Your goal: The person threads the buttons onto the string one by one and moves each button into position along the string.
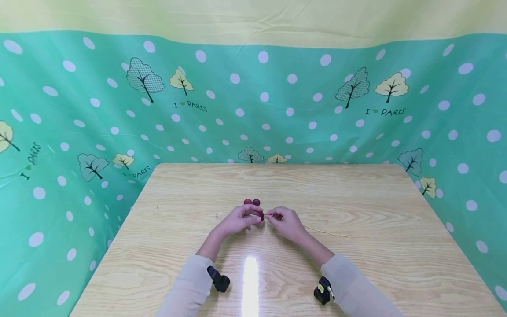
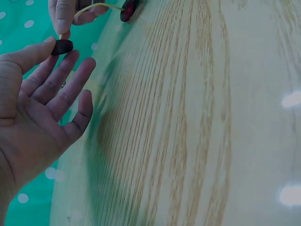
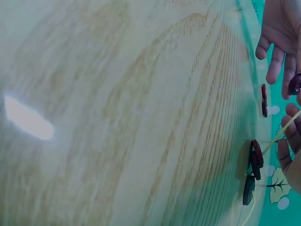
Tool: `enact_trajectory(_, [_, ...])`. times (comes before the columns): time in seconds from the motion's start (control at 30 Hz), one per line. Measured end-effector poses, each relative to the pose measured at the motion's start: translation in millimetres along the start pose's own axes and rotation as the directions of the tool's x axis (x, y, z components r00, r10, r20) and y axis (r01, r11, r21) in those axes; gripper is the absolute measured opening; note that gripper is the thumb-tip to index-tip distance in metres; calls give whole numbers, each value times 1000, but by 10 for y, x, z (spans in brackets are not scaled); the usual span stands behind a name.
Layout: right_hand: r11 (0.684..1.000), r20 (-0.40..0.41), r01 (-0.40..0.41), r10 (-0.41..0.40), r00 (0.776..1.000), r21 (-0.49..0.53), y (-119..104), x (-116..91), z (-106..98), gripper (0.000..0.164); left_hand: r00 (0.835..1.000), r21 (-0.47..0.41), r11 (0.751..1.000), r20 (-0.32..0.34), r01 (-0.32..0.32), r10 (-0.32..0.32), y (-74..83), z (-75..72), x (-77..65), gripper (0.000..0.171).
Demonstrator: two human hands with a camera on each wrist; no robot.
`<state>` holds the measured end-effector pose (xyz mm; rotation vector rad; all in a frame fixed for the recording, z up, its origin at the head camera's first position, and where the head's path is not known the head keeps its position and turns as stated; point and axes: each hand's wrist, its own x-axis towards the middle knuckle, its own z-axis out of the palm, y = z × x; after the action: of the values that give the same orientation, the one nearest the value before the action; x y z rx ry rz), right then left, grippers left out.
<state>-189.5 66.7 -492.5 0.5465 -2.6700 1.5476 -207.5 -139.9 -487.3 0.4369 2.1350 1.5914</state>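
Observation:
My left hand point(image 1: 236, 219) pinches a dark red round button point(image 2: 62, 47) between thumb and fingertip, its other fingers spread. In the right wrist view this button point(image 3: 295, 85) shows its face with small holes. Close beside it, my right hand point(image 1: 286, 223) pinches a thin yellow string point(image 2: 97, 5) right at the button's edge. From the right hand the string runs down to several dark buttons point(image 3: 256, 162) on the table, which the right hand hides in the head view. The string's tail point(image 1: 328, 232) trails rightward across the wood.
Two more red buttons point(image 1: 251, 202) lie side by side just beyond the left hand. The light wood table point(image 1: 376, 211) meets a green dotted curtain point(image 1: 222, 101) at its back and sides. Black wrist cameras point(image 1: 219, 280) are strapped on both sleeves.

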Motion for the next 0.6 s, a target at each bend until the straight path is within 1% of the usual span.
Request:
enact_trajectory(0.1, [1000, -3, 7, -8, 1000, -1, 1, 6, 3, 10, 1000, 5, 1000, -6, -13, 13, -37, 1, 17, 42])
enact_trajectory(0.33, [1000, -1, 13, -13, 1000, -1, 4, 6, 0, 11, 999, -1, 999, -1, -39, 39, -43, 13, 25, 41])
enact_trajectory(0.6, [1000, -1, 16, -16, 1000, 13, 16, 10, 3, 11, 999, -27, 999, 10, -40, 40, -78, 23, 54, 40])
